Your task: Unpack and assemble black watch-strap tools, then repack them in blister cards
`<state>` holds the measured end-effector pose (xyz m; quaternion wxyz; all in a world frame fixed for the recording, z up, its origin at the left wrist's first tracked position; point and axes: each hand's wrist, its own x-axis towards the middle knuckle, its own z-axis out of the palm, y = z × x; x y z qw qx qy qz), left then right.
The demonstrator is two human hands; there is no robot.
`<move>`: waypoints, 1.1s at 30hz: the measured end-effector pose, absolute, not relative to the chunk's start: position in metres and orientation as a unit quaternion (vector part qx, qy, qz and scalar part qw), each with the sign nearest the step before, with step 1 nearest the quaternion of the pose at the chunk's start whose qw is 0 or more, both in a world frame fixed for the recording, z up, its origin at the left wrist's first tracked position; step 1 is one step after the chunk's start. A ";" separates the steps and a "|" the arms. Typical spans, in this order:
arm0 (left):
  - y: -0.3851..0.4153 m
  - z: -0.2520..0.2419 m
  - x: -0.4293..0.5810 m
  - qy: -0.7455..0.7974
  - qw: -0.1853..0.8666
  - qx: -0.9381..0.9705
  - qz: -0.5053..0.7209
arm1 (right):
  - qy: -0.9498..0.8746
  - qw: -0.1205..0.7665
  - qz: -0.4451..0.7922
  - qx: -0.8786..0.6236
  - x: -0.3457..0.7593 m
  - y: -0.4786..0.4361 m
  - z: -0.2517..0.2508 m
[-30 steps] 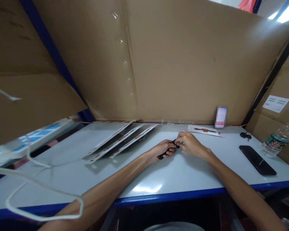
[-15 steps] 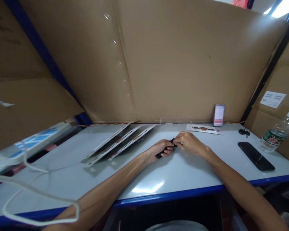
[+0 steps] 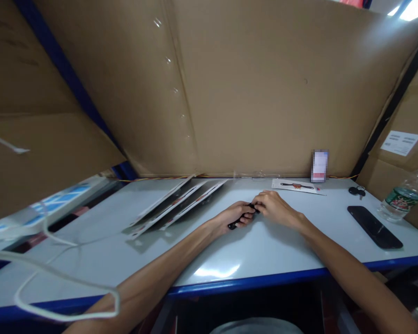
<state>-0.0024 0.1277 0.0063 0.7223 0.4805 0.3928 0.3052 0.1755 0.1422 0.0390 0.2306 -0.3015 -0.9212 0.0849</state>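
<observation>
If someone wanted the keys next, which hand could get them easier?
Probably the right hand: it is nearer the keys, on their side, and is only at one end of the black thing. The left hand is farther away and wrapped around that thing.

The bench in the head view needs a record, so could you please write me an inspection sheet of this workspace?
Surface: pale, glossy benchtop, light reflected near its blue front edge.
Things in hand: one slim black object, partly hidden by fingers.
Hands: left hand grips the black object; right hand is at its far end, exact grip unclear.
Clutter: three cards at left, apparently tilted; one printed card lying near the back; dark phone, keys and bottle at right; a pixelated upright item behind.
Cables: white cable looping at front left; thin wires along the back edge.
Surroundings: cardboard panels, blue frame.
</observation>
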 end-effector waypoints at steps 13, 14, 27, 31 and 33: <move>0.124 0.011 -0.002 0.388 0.729 0.474 0.304 | -0.793 0.303 0.321 -0.420 0.172 0.154 0.028; 0.124 0.011 -0.002 0.387 0.733 0.470 0.305 | -0.796 0.303 0.314 -0.420 0.172 0.155 0.028; 0.125 0.010 -0.005 0.381 0.749 0.429 0.331 | -0.879 0.219 0.064 -0.419 0.170 0.143 0.031; 0.124 0.011 -0.003 0.384 0.735 0.461 0.316 | -0.881 0.218 0.087 -0.410 0.168 0.143 0.029; 0.124 0.011 -0.003 0.381 0.730 0.474 0.311 | -0.882 0.222 0.098 -0.405 0.168 0.144 0.028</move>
